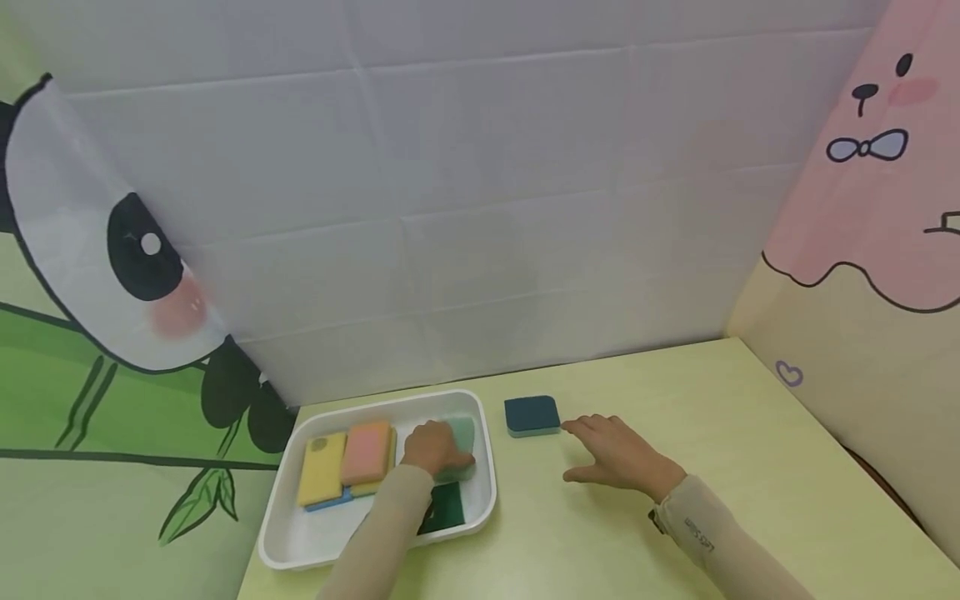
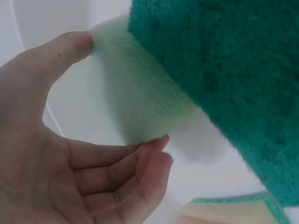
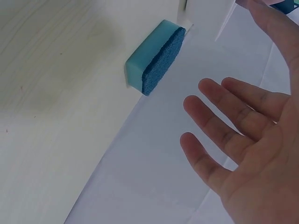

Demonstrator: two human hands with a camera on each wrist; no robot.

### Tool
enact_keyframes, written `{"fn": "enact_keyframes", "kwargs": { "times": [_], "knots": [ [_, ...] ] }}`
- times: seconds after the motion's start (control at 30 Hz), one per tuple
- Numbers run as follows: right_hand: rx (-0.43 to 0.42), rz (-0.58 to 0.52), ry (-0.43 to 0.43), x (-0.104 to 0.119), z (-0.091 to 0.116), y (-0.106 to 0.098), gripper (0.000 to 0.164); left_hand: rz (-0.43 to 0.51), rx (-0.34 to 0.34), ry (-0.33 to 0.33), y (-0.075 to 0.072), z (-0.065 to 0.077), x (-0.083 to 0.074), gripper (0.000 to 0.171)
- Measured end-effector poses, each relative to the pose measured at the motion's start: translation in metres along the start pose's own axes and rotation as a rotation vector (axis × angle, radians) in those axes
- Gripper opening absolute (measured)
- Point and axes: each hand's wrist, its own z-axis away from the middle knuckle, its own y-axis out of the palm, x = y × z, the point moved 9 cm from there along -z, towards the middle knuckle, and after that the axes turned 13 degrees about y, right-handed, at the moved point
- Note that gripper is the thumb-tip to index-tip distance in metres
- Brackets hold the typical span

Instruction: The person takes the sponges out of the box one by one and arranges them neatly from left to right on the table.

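Inside a white tray point(image 1: 489, 479), my left hand point(image 1: 431, 447) grips a pale green sponge point(image 1: 462, 432). The left wrist view shows the thumb on one edge of this sponge and the fingertips on the opposite edge. A dark green scouring pad point(image 2: 229, 74) looms large beside it there. To the tray's right, a sponge with a dark blue scouring top and a light teal body point(image 1: 532, 414) lies on the table. My right hand point(image 1: 618, 454) hovers just right of that blue sponge, fingers spread and holding nothing.
At the tray's left side are a yellow sponge point(image 1: 324, 471) and an orange-pink sponge point(image 1: 367, 452), with a blue edge showing beneath. The pale yellow table point(image 1: 555, 542) meets a white sheet point(image 1: 495, 250) at its back edge.
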Motion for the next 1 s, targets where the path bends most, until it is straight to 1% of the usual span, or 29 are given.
{"fn": "enact_keyframes", "kwargs": {
  "times": [0.2,0.33,0.5,0.6,0.73,0.87,1.0],
  "knots": [
    [0.005,-0.002,0.01,0.003,-0.001,0.0,0.075,-0.035,-0.035,0.009,-0.011,0.007,0.005,0.043],
    [0.004,-0.003,0.005,0.007,0.0,-0.001,0.075,-0.036,-0.056,0.04,-0.018,0.013,0.007,0.042],
    [-0.01,-0.001,-0.011,0.012,0.001,-0.002,0.075,-0.033,-0.074,0.068,-0.024,0.02,0.013,0.044],
    [-0.009,-0.002,-0.011,0.013,0.001,-0.002,0.076,-0.032,-0.064,0.058,-0.026,0.023,0.017,0.044],
    [-0.01,0.003,-0.007,0.013,0.0,-0.004,0.077,-0.001,-0.04,0.042,-0.031,0.028,0.022,0.042],
    [-0.012,0.01,-0.003,0.014,0.0,-0.007,0.076,0.021,-0.039,0.065,-0.041,0.032,0.02,0.046],
    [0.002,0.0,0.004,0.015,-0.001,-0.009,0.076,0.027,-0.057,0.105,-0.054,0.036,0.012,0.047]
  ]
}}
